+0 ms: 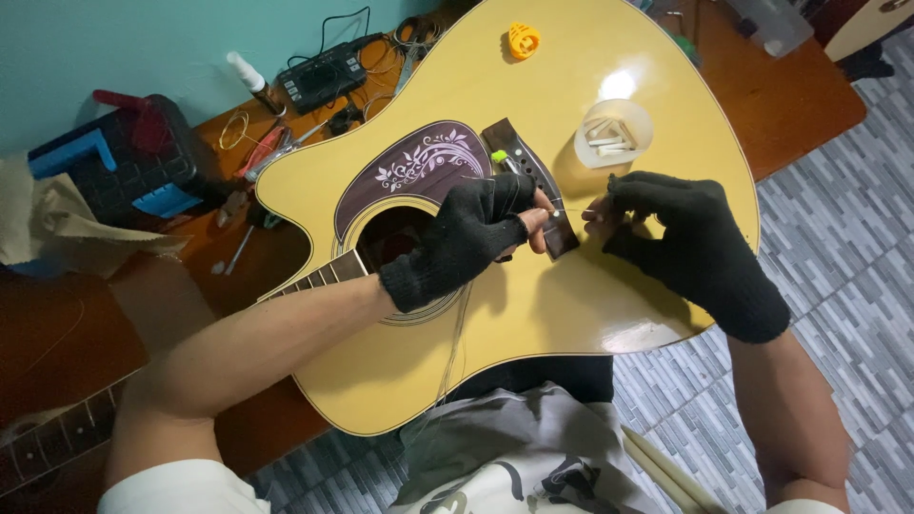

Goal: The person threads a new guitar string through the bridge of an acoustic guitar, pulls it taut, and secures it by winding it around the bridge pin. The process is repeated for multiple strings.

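Head view: 2 gloved hands point(562, 224) pinching a thin string point(569, 211) between them, over guitar bridge point(533, 181).

gloved hands: 2 point(471, 233) point(681, 238) | guitar: 1 point(571, 86) | plastic cup: 1 point(614, 133) | orange winder: 1 point(523, 40)

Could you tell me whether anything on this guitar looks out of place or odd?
Yes. The guitar has loose strings trailing slack off its lower edge, and a cup of white pins sits on its top beside the bridge.
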